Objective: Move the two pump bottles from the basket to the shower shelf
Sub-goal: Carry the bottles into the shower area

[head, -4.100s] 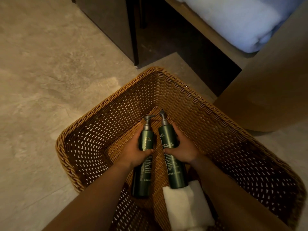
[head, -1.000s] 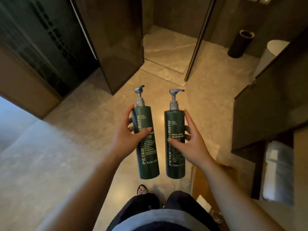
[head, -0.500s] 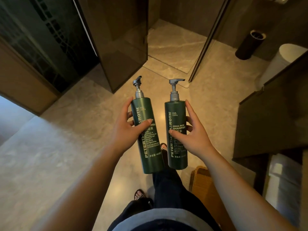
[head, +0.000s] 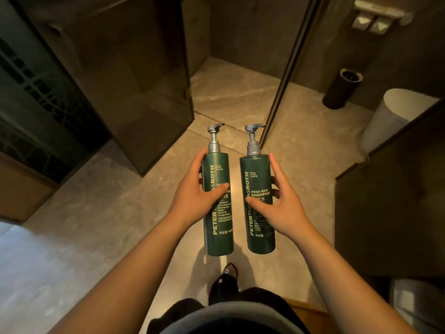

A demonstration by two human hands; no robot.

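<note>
Two dark green pump bottles with grey pumps are held upright in front of me above the floor. My left hand [head: 192,196] grips the left bottle [head: 218,237] around its middle. My right hand [head: 280,206] grips the right bottle [head: 258,169], labelled shampoo, the same way. The bottles are side by side with a small gap between them. The basket shows only as a brown sliver [head: 305,307] at the bottom right. No shower shelf is visible in the head view.
A glass shower enclosure stands ahead, with a dark glass panel [head: 134,97] on the left and a door frame [head: 284,80] on the right of its opening. A black bin [head: 342,90] and white toilet [head: 395,114] are at right. A dark counter [head: 390,189] borders my right.
I lifted both bottles out of the basket and stood up. Over the last second I have stepped closer to the shower opening, bottles still held out in front.
</note>
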